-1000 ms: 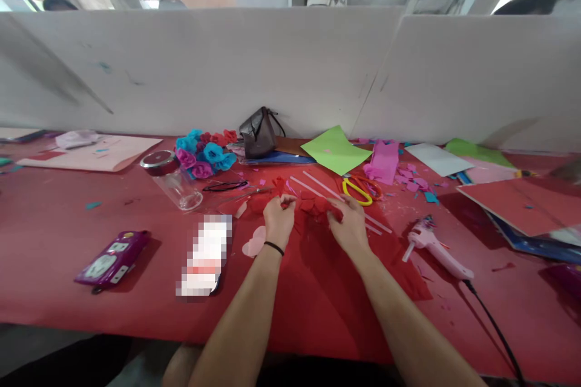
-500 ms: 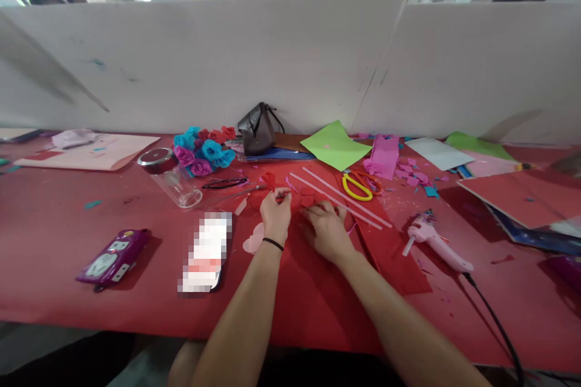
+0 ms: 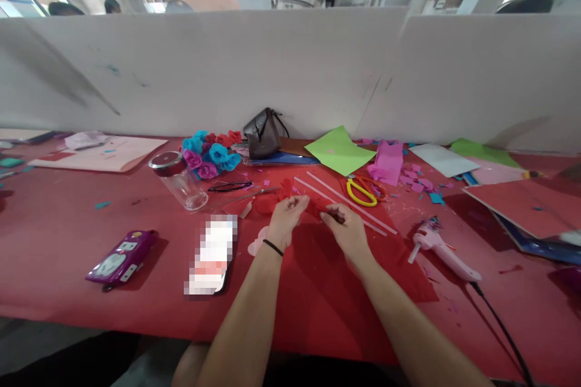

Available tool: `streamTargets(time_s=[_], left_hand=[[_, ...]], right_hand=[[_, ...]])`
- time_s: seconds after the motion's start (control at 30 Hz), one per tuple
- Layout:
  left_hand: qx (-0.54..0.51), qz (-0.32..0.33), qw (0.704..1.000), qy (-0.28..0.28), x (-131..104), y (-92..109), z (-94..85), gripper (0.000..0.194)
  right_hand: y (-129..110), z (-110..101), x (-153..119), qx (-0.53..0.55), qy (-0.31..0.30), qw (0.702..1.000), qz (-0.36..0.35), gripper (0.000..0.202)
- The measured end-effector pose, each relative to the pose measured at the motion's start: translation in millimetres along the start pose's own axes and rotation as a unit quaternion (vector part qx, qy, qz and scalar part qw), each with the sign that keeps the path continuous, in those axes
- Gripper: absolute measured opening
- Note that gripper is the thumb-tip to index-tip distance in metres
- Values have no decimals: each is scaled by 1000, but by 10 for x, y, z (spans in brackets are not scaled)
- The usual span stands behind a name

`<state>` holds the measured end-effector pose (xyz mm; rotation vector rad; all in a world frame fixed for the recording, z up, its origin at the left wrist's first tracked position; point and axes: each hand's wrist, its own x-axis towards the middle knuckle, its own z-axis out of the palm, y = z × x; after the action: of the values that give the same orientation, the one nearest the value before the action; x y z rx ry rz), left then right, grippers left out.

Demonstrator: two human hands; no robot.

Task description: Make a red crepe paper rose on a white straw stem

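Observation:
My left hand (image 3: 287,217), with a black band at the wrist, is closed over the red paper near the middle of the table. Some red paper (image 3: 287,186) shows just beyond its fingertips. To its right my right hand (image 3: 347,227) has its fingers pinched at a small red piece (image 3: 315,210) between the hands. What the left fingers grip is too small to make out. Two pale glue sticks (image 3: 349,202) lie beyond the hands, beside yellow-handled scissors (image 3: 362,191). A red sheet (image 3: 399,266) lies under and right of my right arm.
On the red table (image 3: 45,254) are a phone (image 3: 211,254), a purple pouch (image 3: 121,259), a glass jar (image 3: 181,184), paper flowers (image 3: 211,154), a dark bag (image 3: 263,134), green paper (image 3: 340,151) and a corded pink glue gun (image 3: 445,251). People stand behind the white partition (image 3: 227,66).
My right hand has lifted off the red paper and moved right, its fingers now pinched. My left hand has turned and shifted slightly right. The whole view has shifted a little.

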<state>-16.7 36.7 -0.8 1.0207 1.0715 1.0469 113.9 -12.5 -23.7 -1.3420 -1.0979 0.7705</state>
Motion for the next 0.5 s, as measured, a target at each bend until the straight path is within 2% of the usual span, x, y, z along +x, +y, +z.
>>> streamTargets(time_s=[0.07,0.13,0.33,0.5], left_hand=[[-5,-22,998,-52,-38,26,10,26],[-17,-25,996,-81,-64,48,24,25],[-21,-30,996,-84,-73,71,28,13],[3,-29,996,-80,-66,62,11,9]], right_hand=[[-16,12,1,66,1,997,41,23],[-35,25,0,101,-5,993,69,29],[-84,18,2,137,-28,984,110,32],[-34,-17,21,64,-29,996,47,36]])
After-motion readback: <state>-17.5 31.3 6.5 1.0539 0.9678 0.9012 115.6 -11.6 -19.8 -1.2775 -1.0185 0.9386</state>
